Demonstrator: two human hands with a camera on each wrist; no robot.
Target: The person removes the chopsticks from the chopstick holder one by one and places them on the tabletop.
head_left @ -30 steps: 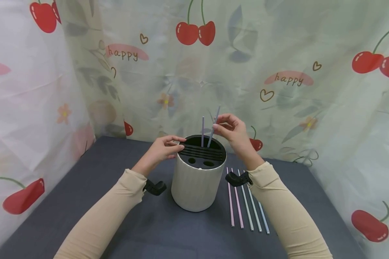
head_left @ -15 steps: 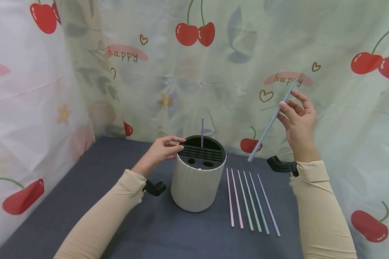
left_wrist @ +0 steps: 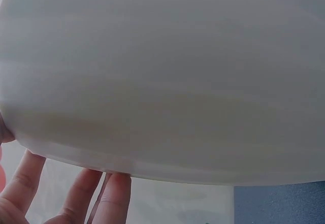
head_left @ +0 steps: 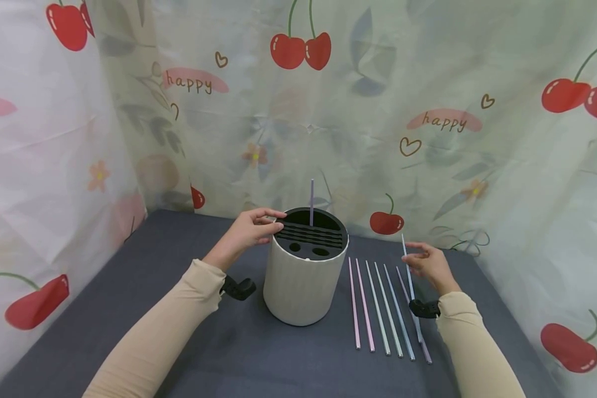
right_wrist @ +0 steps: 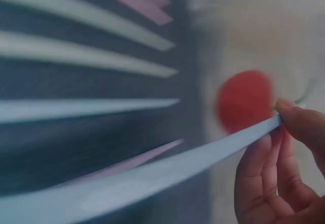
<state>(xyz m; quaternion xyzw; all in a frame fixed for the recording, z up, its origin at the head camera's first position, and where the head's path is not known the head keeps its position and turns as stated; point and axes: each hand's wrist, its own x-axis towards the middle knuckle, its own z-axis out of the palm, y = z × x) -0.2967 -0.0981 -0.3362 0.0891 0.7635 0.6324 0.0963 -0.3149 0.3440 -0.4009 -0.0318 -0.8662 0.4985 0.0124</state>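
A cream cylindrical holder [head_left: 300, 293] with a black slotted top stands on the table. My left hand [head_left: 249, 232] grips its upper left rim, fingers and thumb at the edge; in the left wrist view its fingers [left_wrist: 117, 196] touch the pale wall. One thin purple stick [head_left: 312, 202] stands upright in the holder's large rear opening. To the right, my right hand [head_left: 428, 265] pinches a slim light blue stick [right_wrist: 203, 160] near its far end between thumb and fingertips. That stick slants low over a purple stick [head_left: 425, 342] on the table, partly covering it.
Left of the purple stick, a row of several thin sticks lies side by side: pink [head_left: 365, 309], pale green [head_left: 379, 309] and blue [head_left: 399, 315]. A dark cloth covers the table [head_left: 249, 354]. Cherry-printed curtains [head_left: 229, 149] enclose the back and sides.
My right hand lifted the light blue stick out of the holder's rear opening, carried it right, then lowered it beside the row. My left hand and the holder stayed still.
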